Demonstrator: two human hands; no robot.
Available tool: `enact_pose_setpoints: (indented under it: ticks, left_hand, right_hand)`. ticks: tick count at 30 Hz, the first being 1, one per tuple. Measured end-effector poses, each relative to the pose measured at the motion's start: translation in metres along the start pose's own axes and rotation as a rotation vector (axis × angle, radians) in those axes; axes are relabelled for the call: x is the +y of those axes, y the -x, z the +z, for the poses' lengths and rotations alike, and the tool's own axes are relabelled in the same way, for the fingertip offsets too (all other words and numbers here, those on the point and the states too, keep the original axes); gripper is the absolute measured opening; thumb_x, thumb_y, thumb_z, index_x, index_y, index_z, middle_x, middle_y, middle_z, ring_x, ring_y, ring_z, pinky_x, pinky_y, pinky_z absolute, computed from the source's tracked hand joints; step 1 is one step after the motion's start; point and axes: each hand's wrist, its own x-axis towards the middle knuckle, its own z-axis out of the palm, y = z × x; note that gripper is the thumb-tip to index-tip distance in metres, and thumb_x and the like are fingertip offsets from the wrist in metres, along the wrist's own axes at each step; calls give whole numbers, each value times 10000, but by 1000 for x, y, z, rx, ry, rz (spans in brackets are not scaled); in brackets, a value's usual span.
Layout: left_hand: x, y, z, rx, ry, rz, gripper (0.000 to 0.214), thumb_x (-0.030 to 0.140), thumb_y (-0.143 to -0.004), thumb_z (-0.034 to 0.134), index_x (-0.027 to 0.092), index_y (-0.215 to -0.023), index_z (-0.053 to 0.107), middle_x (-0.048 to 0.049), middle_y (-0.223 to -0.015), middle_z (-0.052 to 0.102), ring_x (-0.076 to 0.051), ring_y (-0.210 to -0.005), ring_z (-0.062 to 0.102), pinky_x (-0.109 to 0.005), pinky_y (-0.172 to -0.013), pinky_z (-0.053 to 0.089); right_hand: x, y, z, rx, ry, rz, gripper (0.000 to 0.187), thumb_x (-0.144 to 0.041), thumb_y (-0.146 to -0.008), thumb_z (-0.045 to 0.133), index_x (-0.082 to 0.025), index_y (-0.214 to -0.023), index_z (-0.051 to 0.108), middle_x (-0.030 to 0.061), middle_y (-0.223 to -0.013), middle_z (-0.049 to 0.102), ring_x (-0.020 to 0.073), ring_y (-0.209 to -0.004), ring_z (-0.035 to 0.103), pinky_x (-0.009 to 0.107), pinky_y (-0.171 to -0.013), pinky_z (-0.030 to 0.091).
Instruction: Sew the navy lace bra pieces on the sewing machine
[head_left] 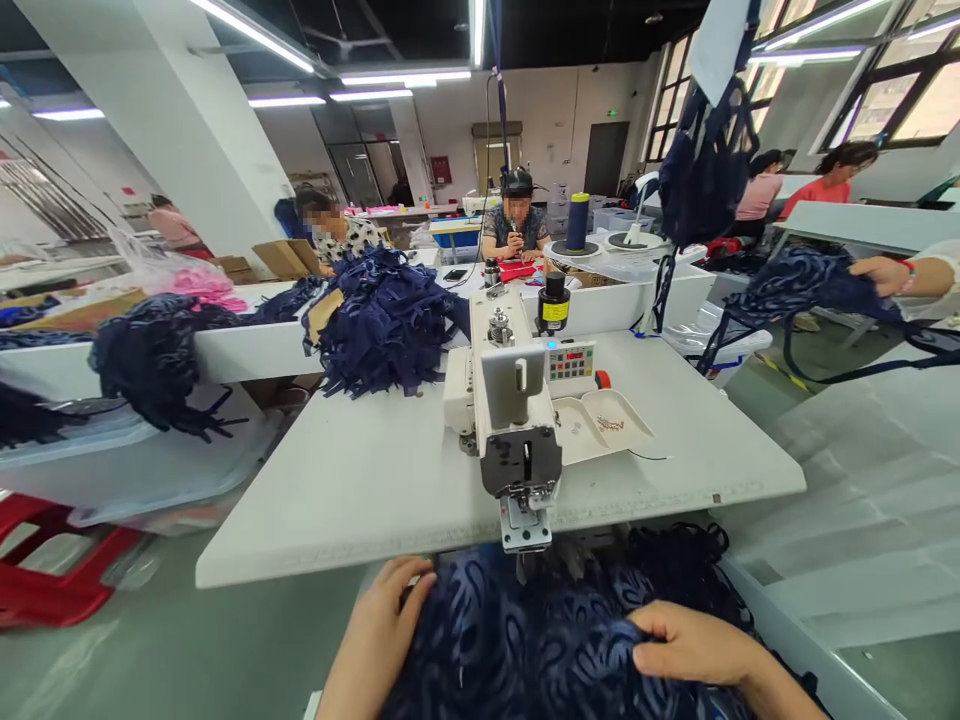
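Observation:
My left hand [391, 612] has its fingers curled on the left edge of a heap of navy patterned fabric [517, 640] below the table's front edge. On the heap's right side, my right hand [694, 648] pinches the same fabric between thumb and fingers. Thin navy straps [679, 545] lie tangled behind that hand. Above the heap stands a white sewing machine [517, 400], its metal work plate [526, 530] sticking out over the table edge. No fabric shows on the plate.
Navy strips [390, 320] are piled on the white table [360, 480] at the left. A tray of small parts [611, 425] sits right of the machine. Another person's hand [885, 275] holds navy fabric at the right. A red stool [60, 570] stands lower left.

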Motion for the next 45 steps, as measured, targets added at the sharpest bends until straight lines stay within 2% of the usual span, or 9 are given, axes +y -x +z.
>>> enact_pose_setpoints:
  ticks: [2, 6, 8, 12, 17, 23, 28, 34, 45]
  left_hand:
    - [6, 6, 20, -30, 19, 64, 371, 417, -829, 543, 190, -1097, 663, -118, -1251, 624, -313, -1187, 553, -490, -1055, 394]
    - [65, 29, 56, -560, 358, 303, 539, 468, -798, 648, 194, -1255, 573, -106, -1301, 593, -258, -1176, 558, -367, -1038, 415]
    - [92, 33, 59, -674, 449, 300, 549, 518, -763, 682, 165, -1179, 622, -89, -1138, 677, -240, -1007, 629, -296, -889, 482]
    - [107, 24, 39, -470, 316, 108, 303, 450, -782, 679, 178, -913, 704, -4, -816, 702, -178, -782, 617, -220, -666, 434]
    - [91, 6, 22, -120, 106, 140, 215, 375, -902, 529, 225, -896, 684, 11, -822, 704, -161, -770, 629, -243, -696, 449]
    - [75, -7, 38, 437, -357, 511, 231, 273, -956, 458, 179, -1068, 636, -83, -1028, 678, -227, -956, 628, -355, -815, 485]
    - [73, 0, 62, 343, -510, 934, 313, 199, -974, 431, 179, -1253, 570, -26, -1224, 652, -157, -1149, 559, -296, -1015, 371]
    - [70, 9, 84, 539, -598, 818, 328, 212, -992, 390, 226, -1236, 608, -7, -1171, 681, -150, -1119, 576, -300, -956, 342]
    - [79, 11, 89, 602, -602, 724, 305, 212, -995, 399, 229, -1173, 646, -10, -1070, 717, -144, -1032, 623, -315, -885, 326]
  right_hand:
    - [-28, 2, 2, 101, 47, -74, 493, -611, -876, 436, -188, -631, 371, -47, -649, 309, 96, -610, 289, 225, -555, 260]
    - [-87, -12, 17, 180, 216, -217, 408, -429, -936, 443, -181, -621, 364, -53, -635, 362, 94, -614, 344, 228, -581, 272]
    - [-110, -18, 19, 206, 282, -242, 336, -369, -939, 465, -181, -661, 462, -47, -682, 461, 98, -657, 423, 222, -620, 310]
    - [-131, -24, 2, 329, 436, -117, 167, -375, -912, 542, -229, -852, 595, -40, -796, 588, 120, -716, 508, 228, -642, 340]
    - [-117, -56, -20, 475, 176, -163, 143, -364, -919, 514, -223, -902, 534, -31, -838, 570, 132, -748, 506, 234, -674, 390]
    - [-100, -103, -17, 683, 63, -302, 167, -315, -900, 493, -198, -1009, 540, 15, -911, 585, 184, -866, 539, 298, -786, 430]
    - [-99, -111, -20, 746, 123, -301, 233, -292, -877, 495, -181, -1062, 581, 52, -997, 641, 220, -955, 578, 333, -844, 455]
    - [-102, -120, -34, 723, 174, -289, 271, -280, -857, 502, -175, -1080, 614, 84, -1104, 673, 233, -1011, 607, 383, -902, 467]
    - [-97, -133, -40, 713, 198, -263, 392, -219, -774, 531, -185, -1161, 582, 99, -1148, 668, 259, -1093, 597, 421, -943, 481]
